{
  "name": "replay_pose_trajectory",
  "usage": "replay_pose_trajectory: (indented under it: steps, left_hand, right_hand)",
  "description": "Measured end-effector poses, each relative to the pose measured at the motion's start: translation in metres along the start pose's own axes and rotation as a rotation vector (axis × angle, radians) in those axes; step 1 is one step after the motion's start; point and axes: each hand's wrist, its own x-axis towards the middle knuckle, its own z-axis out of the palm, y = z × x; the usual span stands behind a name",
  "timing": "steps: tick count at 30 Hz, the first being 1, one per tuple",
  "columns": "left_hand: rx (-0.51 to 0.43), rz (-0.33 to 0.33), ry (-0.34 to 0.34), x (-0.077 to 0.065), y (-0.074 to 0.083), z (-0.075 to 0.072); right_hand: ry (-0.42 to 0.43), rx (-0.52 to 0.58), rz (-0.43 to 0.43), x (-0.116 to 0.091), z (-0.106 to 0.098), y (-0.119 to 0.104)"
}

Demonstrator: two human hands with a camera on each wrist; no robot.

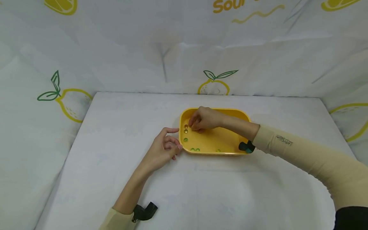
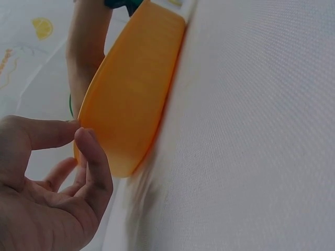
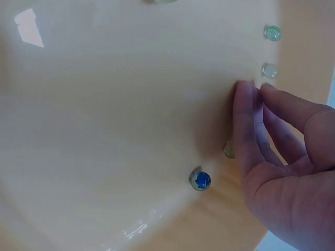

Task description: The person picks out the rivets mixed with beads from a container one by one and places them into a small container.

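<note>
A shallow yellow tray (image 1: 224, 137) holds several small glass marbles, with a green one (image 1: 185, 140) and an amber one (image 1: 186, 126) along its left wall. My left hand (image 1: 161, 150) rests against the tray's left end, index finger and thumb touching the outside of the rim. Inside the tray, my right hand (image 1: 208, 118) reaches down with thumb and fingertips brought together at a marble, mostly hidden by the fingers. The right wrist view shows a blue marble (image 3: 200, 180) near the hand and a pale marble (image 3: 269, 70) just beyond the fingertips.
The tray sits toward the back of a white-covered table (image 1: 120, 127). A white cloth with lemon prints (image 1: 214, 86) hangs behind and at the sides. Black wrist mounts (image 1: 145, 211) are strapped to both arms; the right one overhangs the tray's front right corner.
</note>
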Motion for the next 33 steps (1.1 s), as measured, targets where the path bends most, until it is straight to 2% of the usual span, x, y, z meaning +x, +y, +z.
replay_pose_trajectory:
  steps: [12,33]
  left_hand:
    - [0.002,0.021,-0.01,0.0003,0.0005,-0.0005]
    - [-0.005,0.007,-0.006,0.0,-0.0001,-0.0005]
  right_hand:
    - [-0.011,-0.008,-0.022,0.002,0.0027,-0.0003]
    - [-0.034,0.03,0.014,0.0013,0.0047,0.0023]
